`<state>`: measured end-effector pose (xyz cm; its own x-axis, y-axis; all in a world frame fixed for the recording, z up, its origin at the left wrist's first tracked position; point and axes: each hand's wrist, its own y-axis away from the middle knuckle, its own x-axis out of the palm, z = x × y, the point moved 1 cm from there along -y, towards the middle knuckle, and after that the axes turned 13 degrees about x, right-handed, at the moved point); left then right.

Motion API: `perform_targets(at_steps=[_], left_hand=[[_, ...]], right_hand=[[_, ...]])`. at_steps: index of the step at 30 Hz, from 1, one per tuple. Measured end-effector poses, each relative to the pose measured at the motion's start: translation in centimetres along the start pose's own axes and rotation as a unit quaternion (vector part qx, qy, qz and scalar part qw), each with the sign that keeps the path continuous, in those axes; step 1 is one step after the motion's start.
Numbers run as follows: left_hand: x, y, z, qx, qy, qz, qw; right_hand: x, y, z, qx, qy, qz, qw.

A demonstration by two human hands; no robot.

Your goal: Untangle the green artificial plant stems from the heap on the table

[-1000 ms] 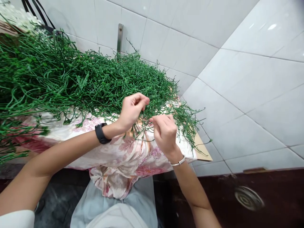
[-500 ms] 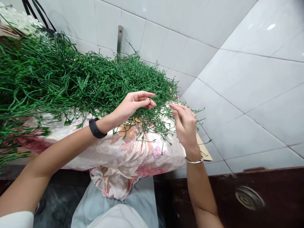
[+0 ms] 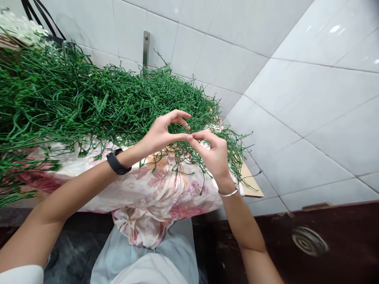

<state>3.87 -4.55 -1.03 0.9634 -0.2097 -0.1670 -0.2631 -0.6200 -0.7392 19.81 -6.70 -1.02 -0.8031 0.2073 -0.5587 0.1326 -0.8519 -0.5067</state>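
Observation:
My left hand [image 3: 166, 132], with a black band on its wrist, is over the near right part of a pile of thin green stems [image 3: 124, 98]. Its thumb stretches out and its curved fingers are apart from the thumb, so the hand is open. My right hand [image 3: 213, 152], wearing a silver bracelet, is closed in a pinch, thumb and forefinger meeting at the left thumb's tip. Whatever may be between these fingertips is too small to make out. Loose stems spread under both hands on a floral cloth [image 3: 154, 189], which also drapes over my lap.
White tiled walls [image 3: 296, 102] rise behind the pile and to the right. A metal strip [image 3: 146, 49] stands against the back wall. White flowers [image 3: 20, 25] are at the far left. A pale board corner [image 3: 251, 183] juts out at the right. A round metal piece [image 3: 309, 240] sits on a dark red surface.
My right hand has moved left, and its thumb and forefinger now meet at the left thumb. The left thumb and fingers, close together before, have spread apart.

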Motion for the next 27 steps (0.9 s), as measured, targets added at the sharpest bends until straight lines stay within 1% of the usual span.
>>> perform_targets(at_steps=[3, 5, 7, 9, 11, 12, 14, 16, 20, 23, 27], left_hand=[[-0.2, 0.1, 0.3, 0.006, -0.103, 0.008, 0.995], [-0.1, 0.2, 0.3, 0.022, -0.139, 0.017, 0.990], [0.1, 0.3, 0.3, 0.050, -0.164, 0.033, 0.985], [0.5, 0.4, 0.3, 0.081, -0.203, 0.053, 0.974], [0.9, 0.6, 0.3, 0.124, -0.268, 0.062, 0.953], [1.2, 0.7, 0.4, 0.151, -0.305, 0.059, 0.938], [1.7, 0.9, 0.4, 0.202, -0.363, 0.052, 0.908], [2.1, 1.1, 0.5, 0.229, -0.387, 0.046, 0.892], [2.7, 1.2, 0.3, 0.221, -0.401, 0.059, 0.887], [2.8, 1.1, 0.2, 0.208, -0.419, 0.065, 0.881], [2.8, 1.0, 0.3, 0.197, -0.421, 0.064, 0.883]], right_hand=[[-0.5, 0.1, 0.0, -0.060, 0.073, -0.022, 0.995], [-0.7, 0.3, -0.1, -0.118, 0.166, -0.035, 0.978], [-0.7, 0.4, -0.3, -0.169, 0.278, -0.049, 0.944], [-0.5, 0.6, -0.4, -0.198, 0.379, -0.062, 0.902], [-0.2, 0.7, -0.6, -0.206, 0.442, -0.081, 0.869], [-0.1, 0.7, -0.6, -0.206, 0.456, -0.092, 0.861], [0.0, 0.8, -0.6, -0.202, 0.457, -0.109, 0.859], [-0.1, 0.8, -0.6, -0.192, 0.443, -0.118, 0.868], [0.0, 0.9, -0.2, -0.163, 0.426, -0.136, 0.880], [0.3, 1.0, 0.1, -0.136, 0.429, -0.155, 0.880], [1.0, 1.1, 0.1, -0.113, 0.436, -0.166, 0.877]])
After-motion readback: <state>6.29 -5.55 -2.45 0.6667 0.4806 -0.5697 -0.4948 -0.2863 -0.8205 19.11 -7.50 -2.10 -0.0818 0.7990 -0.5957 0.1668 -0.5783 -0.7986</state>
